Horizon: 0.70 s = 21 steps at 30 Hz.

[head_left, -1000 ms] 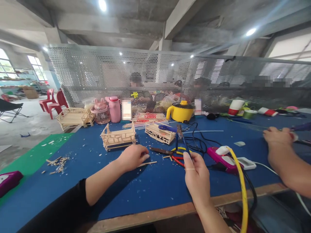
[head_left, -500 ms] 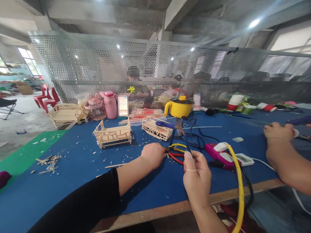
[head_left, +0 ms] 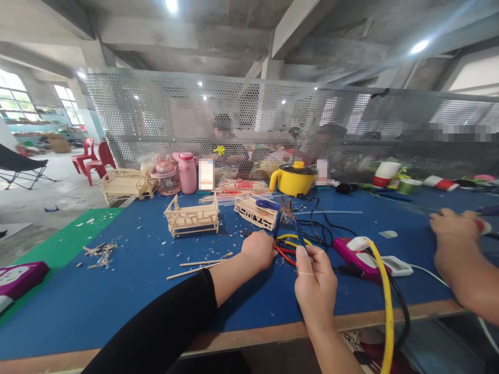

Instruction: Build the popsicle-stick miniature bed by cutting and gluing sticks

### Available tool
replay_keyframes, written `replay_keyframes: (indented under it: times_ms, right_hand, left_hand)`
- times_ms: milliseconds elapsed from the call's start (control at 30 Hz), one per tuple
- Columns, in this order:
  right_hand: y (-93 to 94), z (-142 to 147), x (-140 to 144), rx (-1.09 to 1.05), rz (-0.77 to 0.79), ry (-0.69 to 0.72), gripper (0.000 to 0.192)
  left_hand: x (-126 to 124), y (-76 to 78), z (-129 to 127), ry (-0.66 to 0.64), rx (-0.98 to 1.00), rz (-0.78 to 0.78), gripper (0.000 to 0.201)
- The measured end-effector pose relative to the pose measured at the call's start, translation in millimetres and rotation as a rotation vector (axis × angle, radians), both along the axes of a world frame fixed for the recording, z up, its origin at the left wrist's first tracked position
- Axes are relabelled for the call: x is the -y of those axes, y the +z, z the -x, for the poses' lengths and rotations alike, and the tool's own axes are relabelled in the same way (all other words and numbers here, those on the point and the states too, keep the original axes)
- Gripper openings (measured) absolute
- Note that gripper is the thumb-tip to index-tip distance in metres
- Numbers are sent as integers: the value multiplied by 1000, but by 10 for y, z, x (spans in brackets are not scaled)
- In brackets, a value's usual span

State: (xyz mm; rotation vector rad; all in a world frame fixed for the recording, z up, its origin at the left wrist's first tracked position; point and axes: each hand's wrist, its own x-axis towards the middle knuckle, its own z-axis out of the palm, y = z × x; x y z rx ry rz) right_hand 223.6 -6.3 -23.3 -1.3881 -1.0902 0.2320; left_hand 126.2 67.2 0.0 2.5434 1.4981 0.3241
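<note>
Blue-covered worktable [head_left: 117, 291] with a wooden front edge, a green mat [head_left: 66, 239] on its left side, strewn with wood chips and thin sticks [head_left: 197, 267]. Behind it a perforated metal screen [head_left: 163, 119], blurred people seated beyond; bare concrete ceiling with round lamps, windows and red plastic chairs [head_left: 93, 161] off to the left.

Left hand [head_left: 258, 250], black sleeve up the forearm, clenched around the handles of red-and-yellow pliers [head_left: 286, 248] lying on the blue surface just ahead of centre. Right hand [head_left: 315, 283] raised just beside it, fingers pinched on a dark blue-handled tool [head_left: 290, 223] held upright, its metal tip pointing up — exact kind of tool not clear.

Two small stick-built crates [head_left: 192, 217] farther back on the table, a third, larger one [head_left: 125, 183] at the far left corner. Along the back edge: pink jug [head_left: 188, 172], pink cup, yellow pot [head_left: 293, 179]. Tangle of black cable [head_left: 319, 226] right of the tools, then a magenta-and-white power strip [head_left: 362, 252] with a yellow hose [head_left: 385, 296] curving down over the table edge. Another magenta strip [head_left: 19, 278] at the far left.

At the right, a co-worker's hand [head_left: 452, 228] resting on the table, closed on something small — not identifiable.
</note>
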Motion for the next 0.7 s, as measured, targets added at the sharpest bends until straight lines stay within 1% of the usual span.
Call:
replay_keyframes:
  times_ms: [100, 167, 233, 333, 400, 467, 567, 700]
  right_hand:
    - [-19, -1, -12, 11, 1, -2, 32]
    - [-33, -5, -22, 16, 2, -5, 32]
    - [-39, -6, -29, 24, 6, -12, 31]
    - [-28, 7, -30, 53, 20, 10, 31]
    - [-14, 29, -29, 84, 33, 40, 30]
    - [-2, 54, -30, 122, 48, 64, 28]
    - [-3, 86, -40, 181, 62, 74, 27]
    - [-24, 107, -79, 213, 57, 88, 27]
  left_hand:
    - [20, 35, 70, 0, 8, -12, 22]
    - [26, 55, 241, 1, 27, -45, 22]
    - [41, 67, 517, 9, 54, -80, 25]
    - [82, 51, 1034, 26, 100, -86, 25]
    - [96, 9, 1354, 39, 146, -76, 25]
    - [85, -52, 1596, 38, 210, -61, 26]
    - [49, -139, 1792, 23, 302, -18, 25]
    - [57, -171, 1857, 8, 406, 24, 23]
